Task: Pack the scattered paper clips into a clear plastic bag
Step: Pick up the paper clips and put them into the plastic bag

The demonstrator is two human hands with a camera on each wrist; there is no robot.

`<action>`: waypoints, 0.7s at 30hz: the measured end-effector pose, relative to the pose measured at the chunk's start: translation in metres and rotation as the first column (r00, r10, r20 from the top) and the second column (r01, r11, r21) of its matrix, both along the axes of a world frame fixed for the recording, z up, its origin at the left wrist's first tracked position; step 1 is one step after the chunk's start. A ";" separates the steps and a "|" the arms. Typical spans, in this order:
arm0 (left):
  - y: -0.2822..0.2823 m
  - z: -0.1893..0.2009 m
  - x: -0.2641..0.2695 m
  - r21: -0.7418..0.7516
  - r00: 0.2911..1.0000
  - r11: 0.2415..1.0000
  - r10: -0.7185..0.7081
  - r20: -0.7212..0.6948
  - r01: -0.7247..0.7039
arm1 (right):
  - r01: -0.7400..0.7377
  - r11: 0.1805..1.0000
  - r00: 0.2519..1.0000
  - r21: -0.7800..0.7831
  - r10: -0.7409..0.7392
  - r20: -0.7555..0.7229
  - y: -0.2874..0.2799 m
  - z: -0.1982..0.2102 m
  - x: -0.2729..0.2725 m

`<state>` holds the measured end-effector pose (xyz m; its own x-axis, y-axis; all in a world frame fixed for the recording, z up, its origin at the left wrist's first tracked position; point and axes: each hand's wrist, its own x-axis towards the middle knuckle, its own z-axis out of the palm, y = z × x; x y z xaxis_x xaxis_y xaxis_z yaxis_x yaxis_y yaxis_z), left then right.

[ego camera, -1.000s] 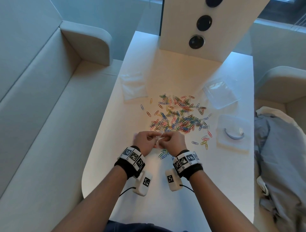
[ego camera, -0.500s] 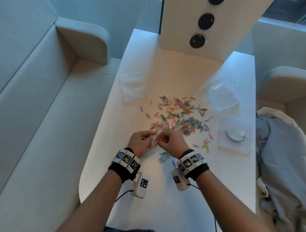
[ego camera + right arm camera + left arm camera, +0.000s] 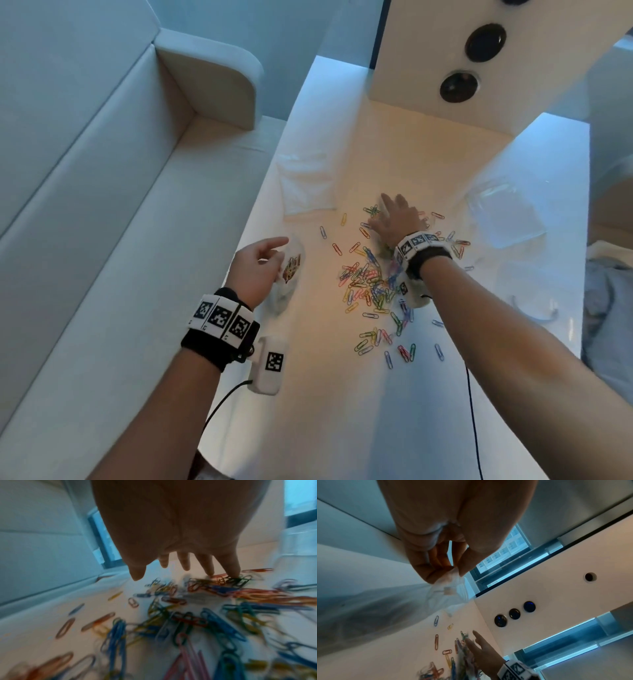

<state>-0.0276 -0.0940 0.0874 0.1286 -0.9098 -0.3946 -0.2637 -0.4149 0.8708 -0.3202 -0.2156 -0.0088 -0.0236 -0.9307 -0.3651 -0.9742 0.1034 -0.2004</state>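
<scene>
Colourful paper clips (image 3: pixel 370 284) lie scattered across the middle of the white table (image 3: pixel 318 394). My left hand (image 3: pixel 274 253) holds a small clear plastic bag (image 3: pixel 291 274) at the table's left edge, and several clips show inside it. In the left wrist view the thumb and fingers (image 3: pixel 436 573) pinch the bag's top (image 3: pixel 448 582). My right hand (image 3: pixel 394 209) reaches over the far part of the pile with its fingers straight and spread. In the right wrist view its fingertips (image 3: pixel 232 572) touch clips (image 3: pixel 223 580); the hand grips nothing.
A flat stack of clear bags (image 3: pixel 308 185) lies at the far left of the table. A clear plastic box (image 3: pixel 503 212) and its lid (image 3: pixel 537 311) sit at the right. A white panel with black round sockets (image 3: pixel 459 85) stands behind. Grey cloth (image 3: pixel 609 291) lies beside the table.
The hands were together at the near side of the pile. Now the left hand has carried the bag left, and the right hand has let go and reached forward over the clips.
</scene>
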 end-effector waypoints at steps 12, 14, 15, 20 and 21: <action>0.022 -0.038 -0.015 0.087 0.996 0.993 -0.077 0.042 0.074 | -0.186 0.974 0.981 -0.132 0.176 -0.081 0.037 0.007 0.020; 0.026 -0.042 -0.021 0.088 0.994 0.991 -0.100 0.038 0.097 | -0.024 0.991 0.996 -0.130 0.034 0.081 0.043 0.014 0.007; 0.028 -0.044 -0.024 0.090 0.993 0.990 -0.110 0.032 0.107 | 0.098 0.987 0.979 -0.126 -0.073 0.189 0.046 0.018 0.000; 0.034 -0.054 -0.042 0.131 0.989 0.981 -0.149 0.015 0.146 | 0.613 0.755 0.446 0.233 -0.574 0.686 0.085 0.036 -0.029; 0.035 -0.056 -0.047 0.143 0.989 0.979 -0.148 0.005 0.146 | 0.609 0.708 0.261 0.359 -0.606 0.752 0.096 0.044 -0.028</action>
